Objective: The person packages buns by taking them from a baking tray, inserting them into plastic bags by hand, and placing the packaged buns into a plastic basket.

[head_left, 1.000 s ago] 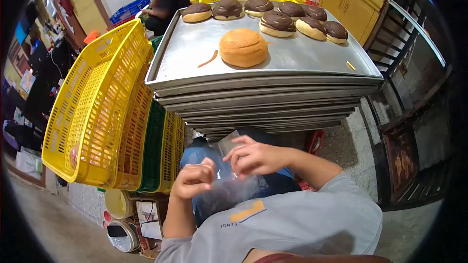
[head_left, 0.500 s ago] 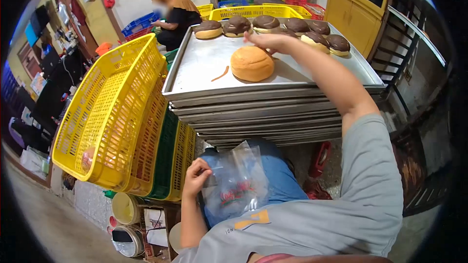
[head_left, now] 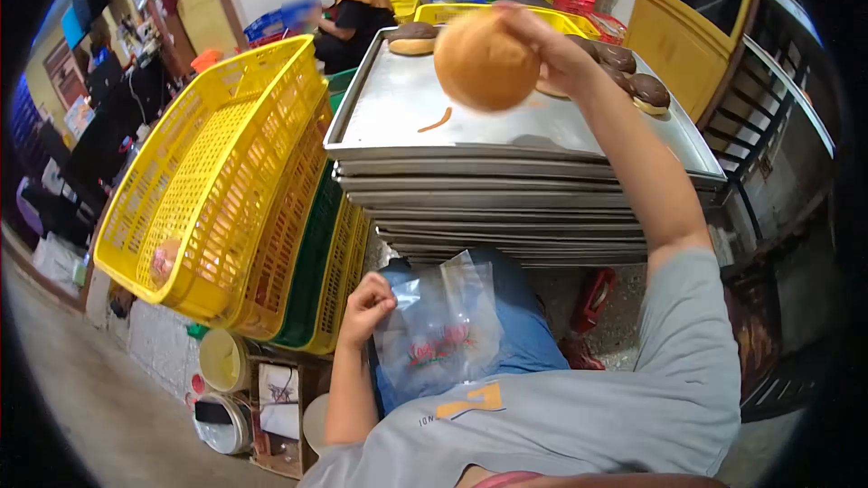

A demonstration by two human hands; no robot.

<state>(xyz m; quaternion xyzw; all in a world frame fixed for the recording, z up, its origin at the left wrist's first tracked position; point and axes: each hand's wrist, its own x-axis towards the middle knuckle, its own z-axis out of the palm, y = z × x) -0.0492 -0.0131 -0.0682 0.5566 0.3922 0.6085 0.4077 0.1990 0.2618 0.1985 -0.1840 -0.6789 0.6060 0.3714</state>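
A large round golden bun (head_left: 485, 59) is held up over the metal tray (head_left: 384, 122) by my right hand (head_left: 553, 52), whose fingers grip its right side. Down over my lap, my left hand (head_left: 369, 305) pinches the edge of a clear plastic bag (head_left: 438, 325) with red printing. The bag lies across my jeans, its top edge up. On the tray, a chocolate-topped bun (head_left: 413, 38) sits at the back left, and others (head_left: 648, 92) stand at the right, partly hidden behind my hand and the raised bun.
Under the tray is a tall stack of trays (head_left: 488, 208). Yellow crates (head_left: 203, 190) stand at the left, above a green one. Buckets (head_left: 221, 420) are at lower left. A co-worker (head_left: 355, 14) sits at the back. A yellow cabinet (head_left: 678, 32) stands at back right.
My right hand left the bag, reached over the tray, took hold of the golden bun and lifted it. My left hand stays at the bag. The view has shifted.
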